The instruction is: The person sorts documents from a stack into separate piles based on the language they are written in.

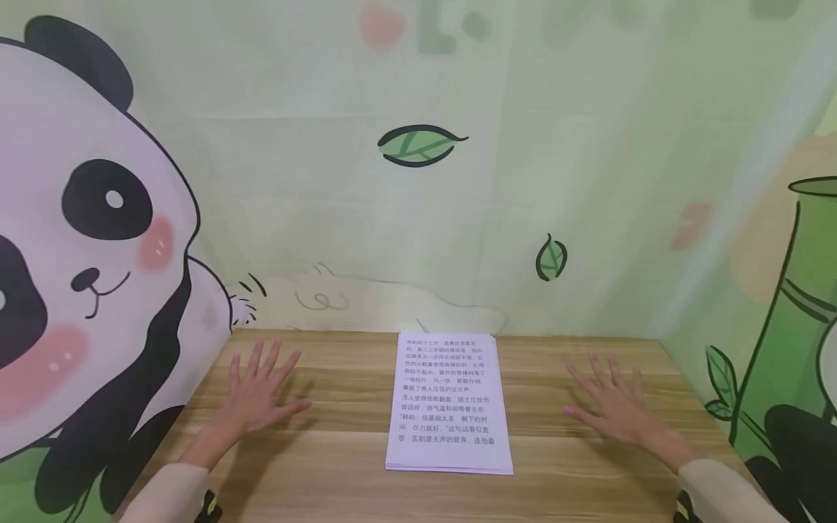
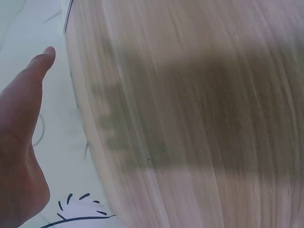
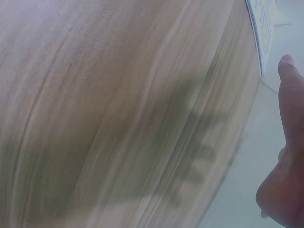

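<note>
A stack of white printed sheets point(image 1: 447, 407) lies in the middle of the wooden table, covered with lines of Chinese text. To its left, my left hand point(image 1: 261, 388) hovers over the table with fingers spread and nothing held. My right hand point(image 1: 615, 403) is on the other side of the stack, also with fingers spread and holding nothing. Both hands are apart from the paper. In the left wrist view the thumb point(image 2: 40, 64) shows above the tabletop. The right wrist view shows the thumb point(image 3: 289, 71), with the edge of the sheets point(image 3: 260, 35) at the top.
The wood-grain table point(image 1: 314, 472) ends at a green cloth backdrop point(image 1: 314, 181) printed with a panda point(image 1: 118, 290), leaves and bamboo point(image 1: 765, 363). Shadows of the hands fall on the tabletop.
</note>
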`<state>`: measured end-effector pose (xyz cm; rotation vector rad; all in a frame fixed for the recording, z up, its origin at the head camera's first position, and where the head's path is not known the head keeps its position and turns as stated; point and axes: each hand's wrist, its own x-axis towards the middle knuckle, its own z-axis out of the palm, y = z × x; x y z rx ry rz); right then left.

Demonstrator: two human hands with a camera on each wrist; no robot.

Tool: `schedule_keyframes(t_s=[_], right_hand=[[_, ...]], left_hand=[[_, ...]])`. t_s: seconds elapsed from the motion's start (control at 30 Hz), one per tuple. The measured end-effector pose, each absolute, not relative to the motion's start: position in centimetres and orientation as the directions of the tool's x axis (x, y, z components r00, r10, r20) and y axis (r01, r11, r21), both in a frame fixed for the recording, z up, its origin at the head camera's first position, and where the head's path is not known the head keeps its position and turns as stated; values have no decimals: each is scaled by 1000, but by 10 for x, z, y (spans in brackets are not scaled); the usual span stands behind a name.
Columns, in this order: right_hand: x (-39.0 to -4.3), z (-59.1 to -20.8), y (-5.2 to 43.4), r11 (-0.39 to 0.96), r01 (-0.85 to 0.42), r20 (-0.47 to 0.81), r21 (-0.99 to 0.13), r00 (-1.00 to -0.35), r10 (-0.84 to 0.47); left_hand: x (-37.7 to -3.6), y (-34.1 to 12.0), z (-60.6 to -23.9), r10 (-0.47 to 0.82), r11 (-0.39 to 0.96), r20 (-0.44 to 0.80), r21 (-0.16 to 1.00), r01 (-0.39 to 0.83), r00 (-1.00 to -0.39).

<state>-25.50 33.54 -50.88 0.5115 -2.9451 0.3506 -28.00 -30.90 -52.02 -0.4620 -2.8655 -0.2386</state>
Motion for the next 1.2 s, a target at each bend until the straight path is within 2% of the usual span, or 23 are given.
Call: schedule_keyframes(t_s=[0.17,0.47,0.7,0.8,0.93,1.03,1.2], right_hand=[[-254,-508,335,905,-347,181,-248,-934,-309],[-253,-511,332,876,-356,205,-326,-931,-302],[-253,-499,319,827,-340,170,-449,-941,-294],[-251,-497,311,776,-333,166,-535,-942,-290],[-249,-496,300,721,-313,146,-618,-947,-286],[-249,-496,292,697,-290,125,-656,-952,-279],[-249,-496,282,675,-244,82,-696,-961,-263]], left_hand=[[-279,-301,-515,270,930,225,189,314,-936],[-275,-285,-508,228,869,291,370,329,-929],[-277,-274,-498,221,824,204,485,294,-954],[-275,-271,-494,221,776,177,564,283,-959],[-270,-273,-491,201,695,81,690,201,-976],[-265,-275,-488,193,640,22,755,143,-981],[-260,-274,-487,219,584,3,800,134,-976]])
